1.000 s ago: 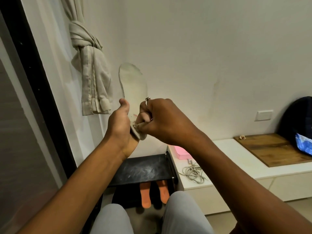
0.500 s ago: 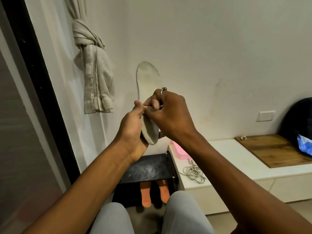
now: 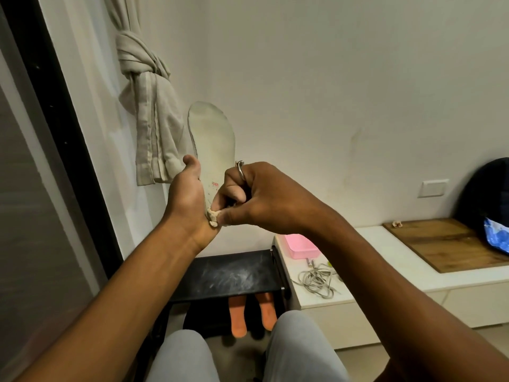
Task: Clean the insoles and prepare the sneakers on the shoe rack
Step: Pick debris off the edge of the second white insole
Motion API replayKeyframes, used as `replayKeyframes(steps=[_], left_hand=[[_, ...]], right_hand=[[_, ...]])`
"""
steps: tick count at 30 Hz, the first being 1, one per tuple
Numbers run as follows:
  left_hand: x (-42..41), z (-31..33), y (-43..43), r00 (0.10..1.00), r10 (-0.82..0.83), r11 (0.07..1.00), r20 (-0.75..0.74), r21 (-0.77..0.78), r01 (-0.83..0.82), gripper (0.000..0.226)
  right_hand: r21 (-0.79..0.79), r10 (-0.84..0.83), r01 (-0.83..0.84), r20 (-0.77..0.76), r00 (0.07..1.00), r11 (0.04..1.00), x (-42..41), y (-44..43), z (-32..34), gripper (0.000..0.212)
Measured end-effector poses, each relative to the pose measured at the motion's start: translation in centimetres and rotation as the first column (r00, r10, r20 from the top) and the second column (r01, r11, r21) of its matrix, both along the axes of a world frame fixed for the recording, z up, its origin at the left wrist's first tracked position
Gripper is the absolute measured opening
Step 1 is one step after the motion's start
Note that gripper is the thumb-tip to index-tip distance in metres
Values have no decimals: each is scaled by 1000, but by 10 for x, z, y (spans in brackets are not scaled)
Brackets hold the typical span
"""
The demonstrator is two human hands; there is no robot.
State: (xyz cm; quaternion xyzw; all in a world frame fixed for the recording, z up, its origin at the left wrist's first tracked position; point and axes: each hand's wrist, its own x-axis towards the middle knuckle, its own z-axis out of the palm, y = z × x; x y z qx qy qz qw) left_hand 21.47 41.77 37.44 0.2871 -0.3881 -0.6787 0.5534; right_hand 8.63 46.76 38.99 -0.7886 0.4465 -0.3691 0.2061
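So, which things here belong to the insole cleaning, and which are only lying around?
In the job: white insole in the left hand; small wad in the right hand; two orange insoles; black shoe rack.
Lying about: pink box, wooden board, dark bag, knotted curtain.

Dim, warm indoor light, soft shadows, slight softness throughout, and wide-angle bending at the edges.

Knotted beige curtain (image 3: 148, 111) hanging at your ten o'clock, white switch plate (image 3: 433, 188) on the wall at three, dark bag (image 3: 484, 188) at your far right edge with blue plastic (image 3: 495, 238) against it, wooden board (image 3: 446, 244) at four on the white ledge (image 3: 385, 271), pink box (image 3: 300, 246) at five.
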Motion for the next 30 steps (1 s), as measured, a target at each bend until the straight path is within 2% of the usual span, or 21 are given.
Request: replayKeyframes(steps=[6, 9, 12, 16, 19, 21, 25, 27, 30], left_hand=[[-1, -1, 2, 997, -12, 1000, 79, -26, 14, 58], [-2, 0, 5, 994, -62, 998, 91, -26, 65, 68], [-11, -6, 11, 983, -145, 985, 110, -75, 154, 84], [-19, -12, 17, 974, -221, 971, 57, -81, 225, 63], [-16, -12, 13, 966, -256, 963, 39, -80, 258, 80], [-12, -9, 10, 977, -211, 977, 30, -34, 212, 86], [-5, -3, 6, 995, -88, 993, 43, 85, 84, 66], [-5, -2, 4, 998, -22, 996, 52, 83, 17, 60], [-7, -2, 6, 997, -37, 998, 74, 55, 33, 46]], right_hand=[[-16, -42, 43, 28, 999, 999, -1, -5, -3, 45], [-144, -153, 168, 109, 982, 975, 5, -10, -10, 42], [-273, -252, 297, 187, 950, 915, 5, -15, -17, 22], [-347, -331, 400, 242, 912, 848, 0, -19, -17, 12], [-276, -265, 309, 185, 946, 910, -4, -15, -12, 20], [-218, -189, 213, 128, 974, 952, -6, -11, -8, 36], [-98, -66, 67, 15, 998, 993, -4, -4, -4, 40], [-51, -34, 33, -12, 999, 998, -6, -3, -1, 39], [-61, -51, 52, 11, 999, 997, -6, -3, -2, 40]])
